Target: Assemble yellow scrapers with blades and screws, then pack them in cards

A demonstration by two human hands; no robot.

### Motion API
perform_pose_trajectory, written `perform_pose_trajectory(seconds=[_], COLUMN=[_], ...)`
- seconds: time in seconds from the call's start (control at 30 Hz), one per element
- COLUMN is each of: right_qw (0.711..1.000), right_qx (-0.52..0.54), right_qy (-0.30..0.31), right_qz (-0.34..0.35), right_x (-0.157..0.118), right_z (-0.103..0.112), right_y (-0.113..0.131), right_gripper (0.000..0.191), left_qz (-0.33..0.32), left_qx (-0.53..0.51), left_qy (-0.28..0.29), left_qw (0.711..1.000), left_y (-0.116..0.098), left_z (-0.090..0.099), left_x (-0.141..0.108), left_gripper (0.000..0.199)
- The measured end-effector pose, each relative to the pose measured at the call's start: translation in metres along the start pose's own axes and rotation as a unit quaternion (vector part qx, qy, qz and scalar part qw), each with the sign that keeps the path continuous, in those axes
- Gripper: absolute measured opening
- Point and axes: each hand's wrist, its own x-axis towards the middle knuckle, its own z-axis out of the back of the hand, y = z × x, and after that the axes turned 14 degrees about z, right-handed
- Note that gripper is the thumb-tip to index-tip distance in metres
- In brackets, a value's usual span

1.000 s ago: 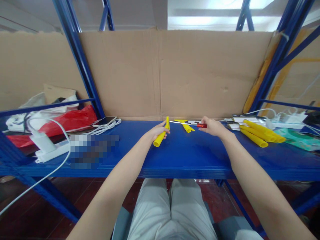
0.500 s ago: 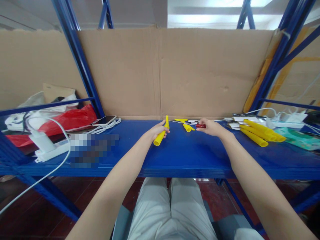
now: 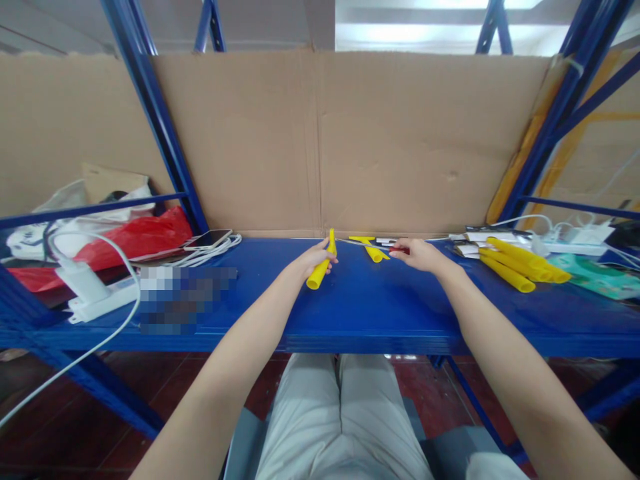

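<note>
My left hand point(image 3: 316, 260) is wrapped round a yellow plastic tube point(image 3: 315, 280), its round open end tilted toward me and its narrow end upward. In my right hand point(image 3: 413, 255) is a screwdriver point(image 3: 393, 250), its red handle mostly covered by my fingers. The thin metal shaft points left, and its tip lies at or near the upper part of the yellow tube; I cannot tell whether they touch. Between my hands, farther back, another yellow tube point(image 3: 375, 255) rests on the blue shelf point(image 3: 360, 313) beside small black-and-white pieces point(image 3: 386, 242).
Several yellow tubes point(image 3: 520, 267) are piled at the right beside a green packet point(image 3: 595, 277). At the left are a white power strip point(image 3: 100, 300), a coiled white cable point(image 3: 213, 250), a phone point(image 3: 207, 239) and a red bag point(image 3: 135, 237). A cardboard sheet point(image 3: 390, 140) stands behind.
The screwdriver has turned slightly in my right hand, and more of its red handle is covered by my fingers. My left hand still holds the tube in nearly the same place.
</note>
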Motion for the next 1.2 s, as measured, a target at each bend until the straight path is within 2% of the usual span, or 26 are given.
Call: perform_pose_trajectory(seconds=[0.17, 0.3, 0.53, 0.9, 1.07, 1.2], right_qw=[0.999, 0.998, 1.0, 0.998, 0.999, 1.0], right_qx=[-0.037, -0.056, -0.023, -0.028, -0.032, 0.022], right_qy=[-0.018, -0.036, 0.007, -0.049, -0.031, -0.001], right_qz=[-0.021, -0.007, -0.011, 0.004, 0.0, 0.006], right_x=[0.0015, 0.0009, 0.0004, 0.0003, -0.0007, 0.0009], right_z=[-0.0007, -0.0004, -0.0017, -0.002, -0.0001, -0.0051], right_y=[0.0039, 0.0035, 0.0003, 0.0052, 0.0048, 0.0003], right_gripper=[0.018, 0.013, 0.016, 0.01, 0.012, 0.014], left_qz=[0.0, 0.001, 0.0, 0.001, -0.001, 0.0], left_qx=[-0.002, 0.005, 0.002, 0.002, 0.002, 0.001], left_qy=[0.0, -0.002, -0.006, -0.01, -0.012, -0.014], left_qw=[1.0, 1.0, 1.0, 1.0, 1.0, 1.0], left_y=[0.0, 0.0005, -0.0009, -0.0002, -0.0001, 0.0], left_z=[0.0001, 0.0003, -0.0022, -0.002, -0.0023, -0.0025], left_x=[-0.0005, 0.0012, -0.0039, -0.0049, -0.0042, -0.0047], left_gripper=[0.082, 0.083, 0.081, 0.081, 0.082, 0.082])
